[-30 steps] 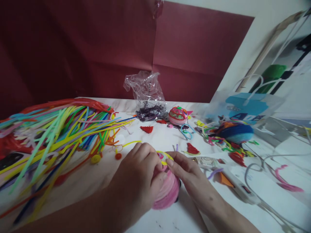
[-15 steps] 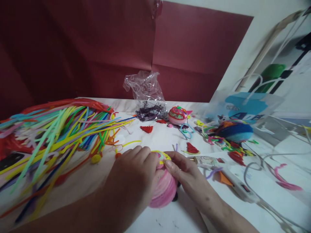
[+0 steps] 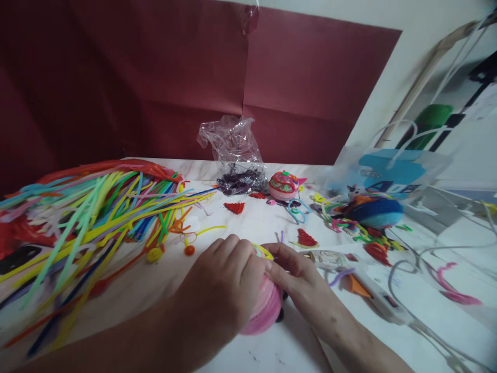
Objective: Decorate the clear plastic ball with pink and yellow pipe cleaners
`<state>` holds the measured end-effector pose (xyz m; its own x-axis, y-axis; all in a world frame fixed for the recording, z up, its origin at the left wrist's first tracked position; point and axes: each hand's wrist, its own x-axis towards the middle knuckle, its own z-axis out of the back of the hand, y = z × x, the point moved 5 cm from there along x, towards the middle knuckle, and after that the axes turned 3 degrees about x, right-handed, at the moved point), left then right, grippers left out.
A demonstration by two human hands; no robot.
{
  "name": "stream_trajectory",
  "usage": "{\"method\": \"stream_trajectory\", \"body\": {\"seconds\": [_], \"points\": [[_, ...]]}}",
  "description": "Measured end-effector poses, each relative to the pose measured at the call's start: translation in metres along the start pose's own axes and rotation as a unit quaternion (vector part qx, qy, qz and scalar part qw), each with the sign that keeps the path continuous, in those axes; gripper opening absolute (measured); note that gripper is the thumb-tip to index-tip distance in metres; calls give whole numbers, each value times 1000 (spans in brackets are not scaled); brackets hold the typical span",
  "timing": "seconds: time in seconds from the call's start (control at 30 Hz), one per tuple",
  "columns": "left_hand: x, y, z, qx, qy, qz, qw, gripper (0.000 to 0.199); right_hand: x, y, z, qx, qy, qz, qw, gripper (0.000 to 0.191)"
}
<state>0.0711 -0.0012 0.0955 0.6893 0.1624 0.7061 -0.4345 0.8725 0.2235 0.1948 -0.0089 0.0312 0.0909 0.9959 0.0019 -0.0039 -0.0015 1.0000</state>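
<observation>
A round ball (image 3: pixel 264 316) covered in pink fuzzy strands sits on the table in front of me, with small black pieces at its right side. Across its top runs a yellow pipe cleaner (image 3: pixel 264 252), mostly covered by my fingers. My left hand (image 3: pixel 229 285) is closed at the upper left of the ball, its fingertips hidden from view. From the right, my right hand (image 3: pixel 301 272) pinches the yellow pipe cleaner between thumb and fingers, close to the left fingertips. Just beyond the right hand lie a red-and-yellow watermelon-slice shape (image 3: pixel 306 238) and a hot glue gun (image 3: pixel 330 259).
Loose pipe cleaners (image 3: pixel 112 207) spread over the left side. A clear plastic bag (image 3: pixel 233 150) stands at the back beside a decorated pink ball (image 3: pixel 284 186). To the right are a blue ball (image 3: pixel 375 210), a carrier bag (image 3: pixel 396 168) and a power strip (image 3: pixel 390 300) with cables.
My left hand has shifted slightly right over the ball's top, covering more of the yellow pipe cleaner. The right hand stays in about the same place.
</observation>
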Motion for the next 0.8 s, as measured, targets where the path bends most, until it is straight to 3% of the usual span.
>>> {"method": "stream_trajectory", "body": {"seconds": [0.13, 0.33, 0.47, 0.57, 0.7, 0.8], "points": [[-9, 8, -5, -31, 41, 19, 999, 25, 0, -5, -2, 12, 2, -24, 1000, 45], [-19, 27, -9, -164, 132, 177, 962, 14, 2, -6, -2, 16, -3, -32, 999, 45], [-20, 36, -5, -218, 79, 225, 946, 9, 1, -1, -2, 13, -4, -29, 999, 47], [-21, 35, -4, -254, 38, 181, 949, 15, 1, 1, 0, 12, -5, -23, 1000, 48], [-25, 24, -7, -283, 66, 67, 954, 25, 3, 0, 3, 14, -7, -17, 1000, 46], [-28, 20, -8, -269, 66, 49, 960, 27, 4, 0, 4, 17, -6, -17, 1000, 46]]}}
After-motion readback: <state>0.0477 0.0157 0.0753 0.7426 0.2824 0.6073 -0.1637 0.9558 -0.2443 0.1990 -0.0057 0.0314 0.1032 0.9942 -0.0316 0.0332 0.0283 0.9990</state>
